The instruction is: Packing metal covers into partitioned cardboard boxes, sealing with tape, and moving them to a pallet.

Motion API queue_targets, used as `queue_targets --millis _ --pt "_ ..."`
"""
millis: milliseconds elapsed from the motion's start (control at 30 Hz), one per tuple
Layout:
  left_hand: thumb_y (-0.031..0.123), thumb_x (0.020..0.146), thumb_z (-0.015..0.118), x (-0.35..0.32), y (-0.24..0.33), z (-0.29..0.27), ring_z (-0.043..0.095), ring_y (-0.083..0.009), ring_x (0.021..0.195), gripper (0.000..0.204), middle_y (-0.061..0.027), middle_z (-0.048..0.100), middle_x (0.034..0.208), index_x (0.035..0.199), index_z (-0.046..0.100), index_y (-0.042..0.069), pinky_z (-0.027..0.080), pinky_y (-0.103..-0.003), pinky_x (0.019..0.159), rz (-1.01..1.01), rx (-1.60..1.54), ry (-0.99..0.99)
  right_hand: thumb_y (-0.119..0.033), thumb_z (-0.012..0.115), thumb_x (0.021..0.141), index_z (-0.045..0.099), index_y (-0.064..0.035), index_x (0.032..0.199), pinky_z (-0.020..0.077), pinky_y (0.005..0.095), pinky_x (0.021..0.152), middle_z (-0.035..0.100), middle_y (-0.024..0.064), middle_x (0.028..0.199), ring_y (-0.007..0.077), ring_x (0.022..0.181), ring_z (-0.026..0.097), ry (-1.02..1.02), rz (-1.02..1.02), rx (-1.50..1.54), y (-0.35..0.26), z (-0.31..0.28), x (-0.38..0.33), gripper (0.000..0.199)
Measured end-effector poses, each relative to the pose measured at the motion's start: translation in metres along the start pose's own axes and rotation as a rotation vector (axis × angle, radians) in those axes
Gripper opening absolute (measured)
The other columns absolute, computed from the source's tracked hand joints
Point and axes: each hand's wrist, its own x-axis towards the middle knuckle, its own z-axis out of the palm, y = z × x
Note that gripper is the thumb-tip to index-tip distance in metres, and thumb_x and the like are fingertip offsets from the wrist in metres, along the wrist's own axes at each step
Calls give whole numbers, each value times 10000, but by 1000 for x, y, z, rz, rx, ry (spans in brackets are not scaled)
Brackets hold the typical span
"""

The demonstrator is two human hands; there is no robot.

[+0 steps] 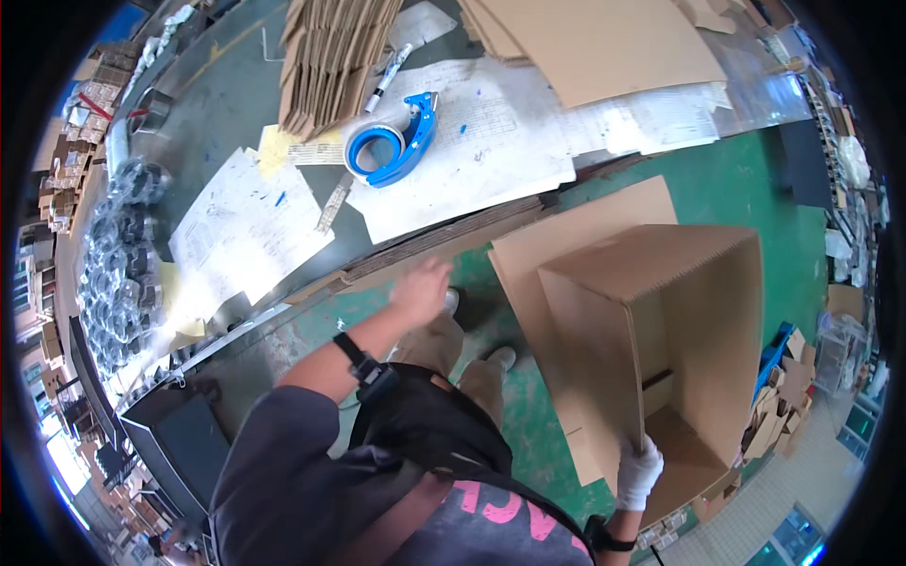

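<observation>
My right hand (640, 472), in a white glove, grips the near wall of a large cardboard box (585, 330). The box is tilted with its open mouth toward me, and its inside shows bare cardboard walls. My left hand (423, 288) is bare and hovers in front of the table edge, touching nothing that I can see. Its fingers are smeared by motion. On the table beyond it rests a blue tape dispenser (406, 156) with a roll of tape, lying on printed paper sheets (491, 118).
Stacked folded cardboard (330, 66) and flat cardboard sheets (623, 47) lie at the table's back. A marker (382, 90) is near the dispenser. Clear plastic rolls (123, 255) line the left end. Cardboard scraps (783, 406) are piled at right on the green floor (727, 179).
</observation>
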Motion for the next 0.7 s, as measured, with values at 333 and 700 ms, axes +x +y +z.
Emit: queue_targets --millis 333,700 --pt "165 923 465 57 -80 187 575 -284 1140 465 -143 494 1335 1375 378 98 479 -435 919 -587 194 -509 -49 685 782 664 -13 933 488 312 660 658 89 754 188 663 613 -26 112 235 -5 13 -17 157" --pt "138 896 487 64 -63 208 510 -275 1163 526 -116 447 1288 1402 359 77 424 -425 926 -671 220 -321 -69 700 794 655 -16 906 482 312 650 651 78 753 190 645 591 7 156 205 -22 13 -10 132"
